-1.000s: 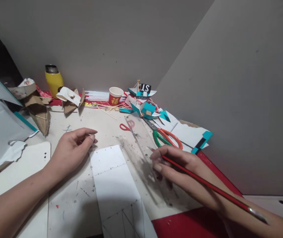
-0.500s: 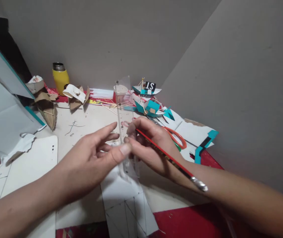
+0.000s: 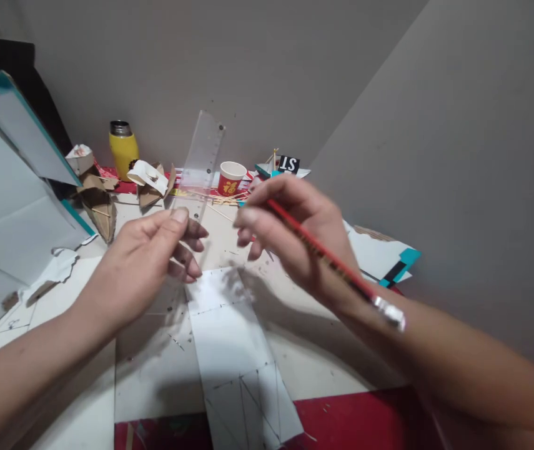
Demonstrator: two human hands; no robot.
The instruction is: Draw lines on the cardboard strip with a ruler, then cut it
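Observation:
My left hand (image 3: 142,259) pinches a clear plastic ruler (image 3: 200,162) between thumb and fingers and holds it upright, tilted, above the table. A red and black pencil (image 3: 316,247) is gripped in my right hand (image 3: 290,231), its silver end pointing down to the right; the tip is hidden by the fingers. Below and between both hands lies a white card strip (image 3: 229,337) with ruled pencil lines and dots. The two hands are apart, and the shadow of my right hand falls on the strip.
A red paper cup (image 3: 232,180) and a yellow bottle (image 3: 124,150) stand at the back by the wall. Small cardboard boats (image 3: 98,212) sit at the left, near a large folded white board (image 3: 14,206). On the right are a small teal boat (image 3: 271,167) and white card scraps (image 3: 379,250).
My left hand has lifted the ruler up and left, away from my right hand. My right hand has risen with the pencil. The strip's upper end and the cup are now uncovered.

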